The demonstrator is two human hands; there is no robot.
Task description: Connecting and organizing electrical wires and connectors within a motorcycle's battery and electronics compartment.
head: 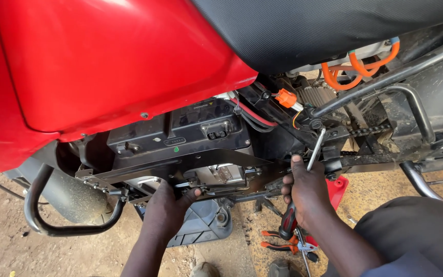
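Under the glossy red fairing (114, 61), the left hand (167, 208) grips the edge of a flat black metal bracket (180, 164) below the black battery box (180, 131). The right hand (306, 192) clenches a bent steel hex wrench (315, 149) and a red-and-black-handled tool (287, 223); orange cables (357, 69) run above.

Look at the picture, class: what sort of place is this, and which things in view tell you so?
Probably an open-air motorcycle repair spot. A red motorcycle stands on bare dirt ground, its black battery box exposed; pliers lie below, and the right hand grips a tool handle.
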